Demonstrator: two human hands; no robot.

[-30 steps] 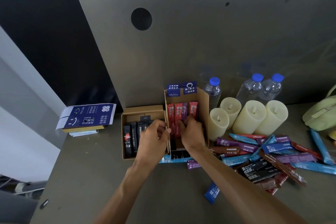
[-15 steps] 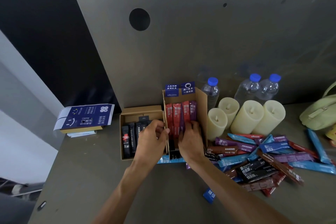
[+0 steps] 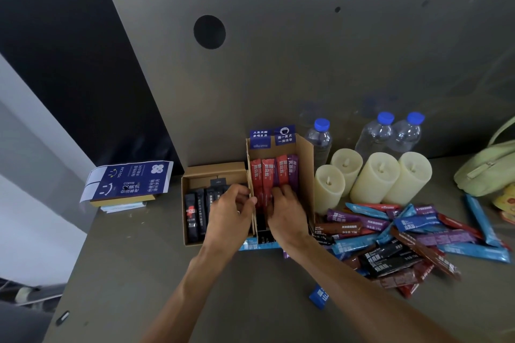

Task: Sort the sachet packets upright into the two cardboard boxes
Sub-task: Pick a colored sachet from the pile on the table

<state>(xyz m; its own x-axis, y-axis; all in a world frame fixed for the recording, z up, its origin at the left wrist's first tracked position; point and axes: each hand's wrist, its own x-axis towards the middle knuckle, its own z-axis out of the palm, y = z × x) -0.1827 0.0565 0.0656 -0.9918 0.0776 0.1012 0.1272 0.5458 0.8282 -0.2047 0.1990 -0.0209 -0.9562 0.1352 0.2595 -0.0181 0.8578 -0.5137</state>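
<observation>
Straightening upright sachets in the taller cardboard box (image 3: 305,164) with both hands.

Right hand (image 3: 288,214) reaches into the taller box, fingers curled against the red and purple sachets (image 3: 274,175) standing there, seemingly pinching or pressing them; the exact grip is hidden. Left hand (image 3: 231,214) sits at the wall between the two boxes, fingers bent together at the card edge, partly over the shorter box (image 3: 195,175) with its black sachets (image 3: 196,214). Many loose sachets (image 3: 404,234) lie in a heap on the worktop (image 3: 139,273) to the right, so sorting looks far from finished. Next, I judge, the right hand should release the row and fetch another packet from the heap, matching colour to box.
</observation>
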